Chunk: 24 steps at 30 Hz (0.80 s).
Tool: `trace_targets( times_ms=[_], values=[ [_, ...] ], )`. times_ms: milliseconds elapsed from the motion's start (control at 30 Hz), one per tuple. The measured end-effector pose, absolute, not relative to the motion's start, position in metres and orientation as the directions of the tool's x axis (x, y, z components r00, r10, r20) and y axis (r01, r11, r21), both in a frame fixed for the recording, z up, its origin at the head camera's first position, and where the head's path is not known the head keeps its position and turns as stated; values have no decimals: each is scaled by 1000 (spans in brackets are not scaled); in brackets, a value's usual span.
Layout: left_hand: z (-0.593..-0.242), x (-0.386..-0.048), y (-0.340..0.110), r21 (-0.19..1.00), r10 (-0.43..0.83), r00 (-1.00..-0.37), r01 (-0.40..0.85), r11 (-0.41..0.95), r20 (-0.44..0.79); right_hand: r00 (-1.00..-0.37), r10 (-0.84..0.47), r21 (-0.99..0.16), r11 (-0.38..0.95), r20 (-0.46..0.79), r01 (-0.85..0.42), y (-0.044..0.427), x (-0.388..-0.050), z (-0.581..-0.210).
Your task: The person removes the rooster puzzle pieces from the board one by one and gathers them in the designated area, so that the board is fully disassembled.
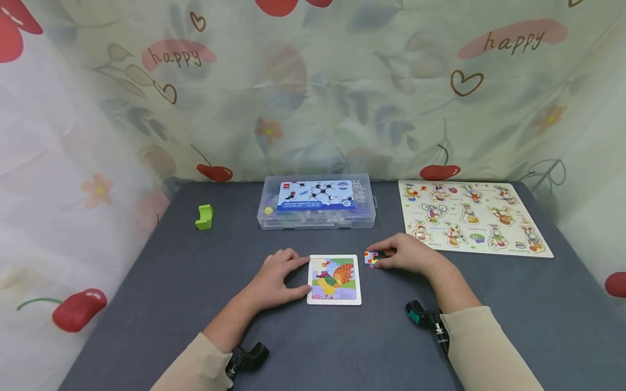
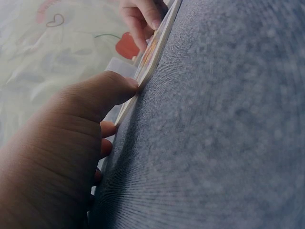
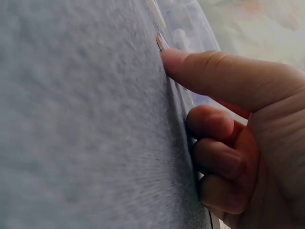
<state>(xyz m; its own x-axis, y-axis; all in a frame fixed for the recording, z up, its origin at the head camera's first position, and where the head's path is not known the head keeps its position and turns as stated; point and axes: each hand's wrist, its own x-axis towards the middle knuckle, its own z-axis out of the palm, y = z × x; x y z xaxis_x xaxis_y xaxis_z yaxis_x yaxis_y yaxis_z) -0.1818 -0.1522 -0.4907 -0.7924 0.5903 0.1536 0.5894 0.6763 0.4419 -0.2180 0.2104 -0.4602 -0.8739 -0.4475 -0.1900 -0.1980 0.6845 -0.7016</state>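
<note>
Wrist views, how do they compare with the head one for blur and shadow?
Head view: fairly evenly lit, the framed puzzle readable; left wrist: left hand dim, dark shadow beside it, tabletop soft; right wrist: tabletop blurry at left, curtain pale and blurred, shadow beside the right hand.

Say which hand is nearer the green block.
Left. The left hand is right of the green block and closer to the camera, at the left edge of the puzzle. The right hand is farther right, past the puzzle, holding a small piece.
</note>
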Motion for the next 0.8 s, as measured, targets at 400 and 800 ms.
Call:
trace_targets(
  times_ms=[400,800],
  values=[
    [-490,-181,-152,439,593,-789,596,673,162,-877,-457,-764,616,-148,-193,211,-213,-458],
    [-489,-182,-152,439,590,-794,586,681,146,-874,-484,-820,515,-38,-249,191,-205,-427]
  ],
)
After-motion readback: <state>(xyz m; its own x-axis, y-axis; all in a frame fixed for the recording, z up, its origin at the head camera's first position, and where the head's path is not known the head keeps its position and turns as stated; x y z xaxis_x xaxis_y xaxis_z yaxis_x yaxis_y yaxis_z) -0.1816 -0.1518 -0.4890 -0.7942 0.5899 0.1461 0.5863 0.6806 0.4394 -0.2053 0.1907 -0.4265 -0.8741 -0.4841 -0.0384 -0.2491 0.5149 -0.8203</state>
